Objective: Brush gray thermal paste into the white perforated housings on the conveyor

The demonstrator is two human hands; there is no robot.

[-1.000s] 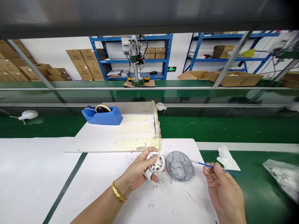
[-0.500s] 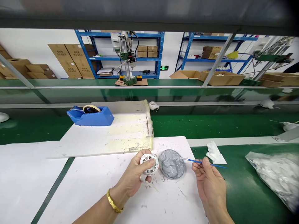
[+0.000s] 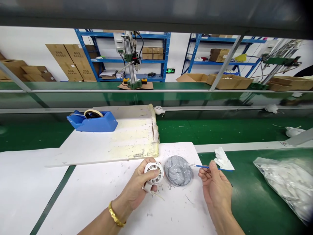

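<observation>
My left hand [image 3: 138,182] is closed around a round white plastic fan housing [image 3: 157,171] with a spoked face, the thumb lying across its front. A short white cord hangs below the housing. Just right of it, on white paper, sits a round shallow dish of grey paste [image 3: 178,170]. Between the thumb and fingers of my right hand [image 3: 217,187] is a thin blue-handled paintbrush [image 3: 205,166]. Its tip points left and reaches the right edge of the paste; whether it dips in is hard to tell.
A blue tape dispenser [image 3: 97,122] stands on a white board [image 3: 132,133] behind my left hand. A crumpled tissue [image 3: 223,158] and a clear bag of white parts [image 3: 286,182] lie to the right. Another small white housing [image 3: 158,110] rests beyond the board.
The whole view has shifted slightly, so everything appears a little farther left. Both hands keep their holds, and the brush stays at the paste's right edge.
</observation>
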